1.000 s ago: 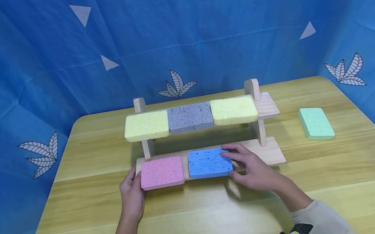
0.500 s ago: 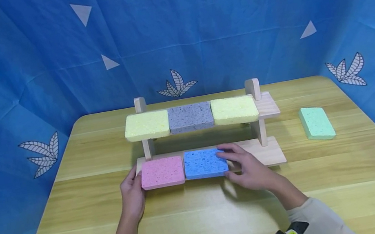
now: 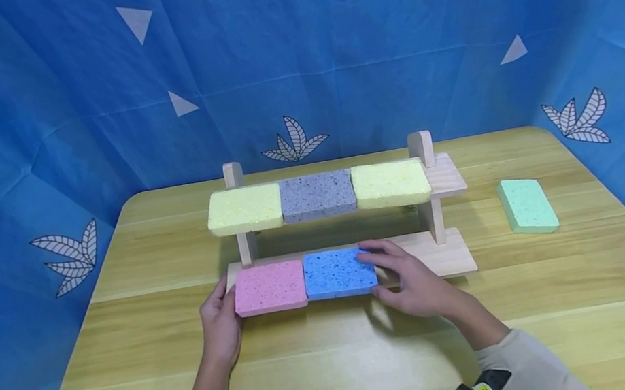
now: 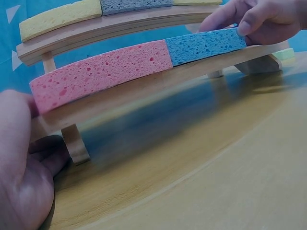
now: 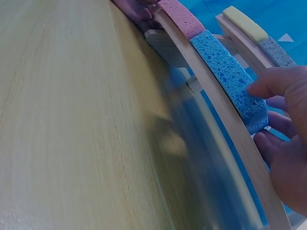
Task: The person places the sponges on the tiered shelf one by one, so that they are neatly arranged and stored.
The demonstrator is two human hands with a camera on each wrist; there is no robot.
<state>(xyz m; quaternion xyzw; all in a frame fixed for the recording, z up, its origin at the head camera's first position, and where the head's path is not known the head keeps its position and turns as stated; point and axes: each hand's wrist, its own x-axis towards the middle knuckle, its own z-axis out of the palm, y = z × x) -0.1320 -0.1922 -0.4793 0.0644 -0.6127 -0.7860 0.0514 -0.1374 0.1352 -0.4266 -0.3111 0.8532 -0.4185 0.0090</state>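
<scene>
A two-tier wooden shelf (image 3: 459, 253) stands on the table. On its lower board a pink sponge (image 3: 269, 288) lies at the left, and a blue sponge (image 3: 339, 274) sits right up against it. My left hand (image 3: 220, 321) grips the left end of the lower board, thumb beside the pink sponge and fingers beneath the wood, as the left wrist view shows. With the thumb at its front edge and fingers over the right end, my right hand (image 3: 416, 281) holds the blue sponge. The right wrist view has the blue sponge (image 5: 230, 79) lying flat along the board.
The upper board carries a yellow sponge (image 3: 244, 209), a grey sponge (image 3: 317, 195) and another yellow sponge (image 3: 390, 183). A mint-green sponge (image 3: 528, 206) lies on the wooden table (image 3: 600, 285) to the right. Blue cloth (image 3: 285, 34) hangs behind.
The right hand has slid the blue sponge left along the lower board, closing the gap to the pink sponge. The left hand has stayed put.
</scene>
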